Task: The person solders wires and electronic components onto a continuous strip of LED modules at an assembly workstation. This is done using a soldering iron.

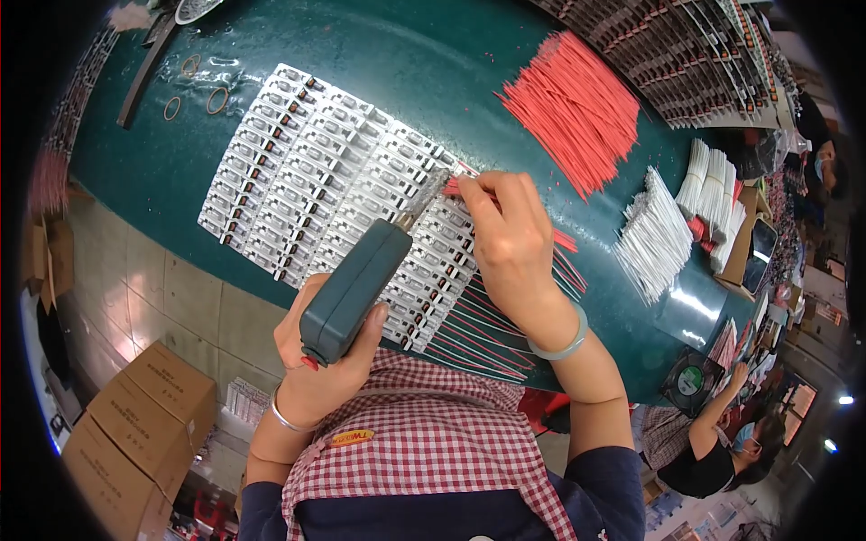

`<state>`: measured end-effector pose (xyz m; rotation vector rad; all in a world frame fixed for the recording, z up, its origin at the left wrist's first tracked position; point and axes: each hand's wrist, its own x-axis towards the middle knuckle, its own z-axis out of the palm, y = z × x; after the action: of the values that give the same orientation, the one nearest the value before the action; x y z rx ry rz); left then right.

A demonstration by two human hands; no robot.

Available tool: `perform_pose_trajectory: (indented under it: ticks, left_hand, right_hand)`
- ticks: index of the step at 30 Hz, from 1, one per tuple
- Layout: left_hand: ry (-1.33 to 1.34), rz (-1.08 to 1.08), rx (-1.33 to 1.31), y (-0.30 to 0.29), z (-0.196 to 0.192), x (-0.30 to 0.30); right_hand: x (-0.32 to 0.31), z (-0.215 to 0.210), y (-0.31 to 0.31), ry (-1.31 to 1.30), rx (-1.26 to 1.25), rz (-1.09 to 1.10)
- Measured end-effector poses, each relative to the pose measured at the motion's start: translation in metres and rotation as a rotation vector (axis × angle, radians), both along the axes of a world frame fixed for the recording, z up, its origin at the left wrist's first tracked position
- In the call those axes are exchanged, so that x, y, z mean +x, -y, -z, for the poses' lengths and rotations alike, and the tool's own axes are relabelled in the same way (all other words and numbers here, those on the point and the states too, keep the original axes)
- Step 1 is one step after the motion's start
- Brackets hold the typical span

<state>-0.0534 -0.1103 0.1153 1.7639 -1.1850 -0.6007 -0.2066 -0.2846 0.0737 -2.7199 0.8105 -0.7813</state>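
Observation:
My left hand is wrapped round a dark green pistol-shaped tool with a metal tip, which points up and right toward my right hand. I cannot make out its exact kind. With thumb and fingers pinched together, my right hand holds the end of a red wire at the upper right edge of a panel of small white plastic parts. The parts lie in several rows, with dark and orange bits in them. Red, white and dark wires trail from the panel's right edge, partly beneath my right forearm.
A pile of red wires and a pile of white wires lie to the right on the green table. Bundled white wires sit beyond. Stacked panels stand at the upper right. Cartons are at lower left. A co-worker sits at right.

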Motion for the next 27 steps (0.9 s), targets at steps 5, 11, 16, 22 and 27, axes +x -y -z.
perform_pose_trajectory:
  ticks: [5,11,16,22,27]
  left_hand:
    - [0.028,0.002,0.008,0.000,-0.002,0.001]
    - [-0.027,-0.059,0.005,-0.009,0.004,0.000]
    - [0.029,-0.079,0.031,-0.013,0.001,0.000]
    - [0.037,-0.071,0.011,-0.014,0.001,0.001]
    - [-0.018,-0.085,0.012,-0.018,0.003,0.001]
  right_hand:
    - [0.001,-0.001,0.000,0.003,-0.005,-0.002]
    - [0.002,0.000,0.000,0.013,-0.006,0.008]
    - [0.002,0.000,-0.001,0.001,-0.010,0.017]
    - [0.002,0.000,-0.003,0.011,-0.031,0.023]
    - [0.000,-0.001,-0.009,0.084,-0.034,0.023]
